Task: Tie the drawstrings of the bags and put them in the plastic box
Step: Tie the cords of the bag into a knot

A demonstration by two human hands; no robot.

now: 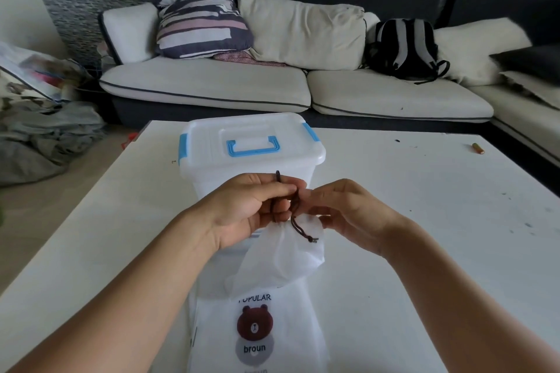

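Note:
A white drawstring bag (281, 260) hangs gathered at its neck just above the table, in front of the plastic box. Its dark brown drawstring (295, 215) runs up between both hands, one knotted end dangling over the bag. My left hand (251, 209) pinches the cord with curled fingers, a short end sticking up above it. My right hand (348, 215) holds the cord from the other side, its fingertips partly hidden. The white plastic box (251, 148) stands behind with its lid on, blue handle and blue clips. More white bags with a brown bear print (257, 330) lie flat at the near edge.
The white table (424, 221) carries a small orange battery-like item (478, 148) at the far right and a few dark specks. Behind it stands a pale sofa (212, 85) with cushions and a black backpack (403, 48). Crumpled cloth (45, 136) lies on the floor at left.

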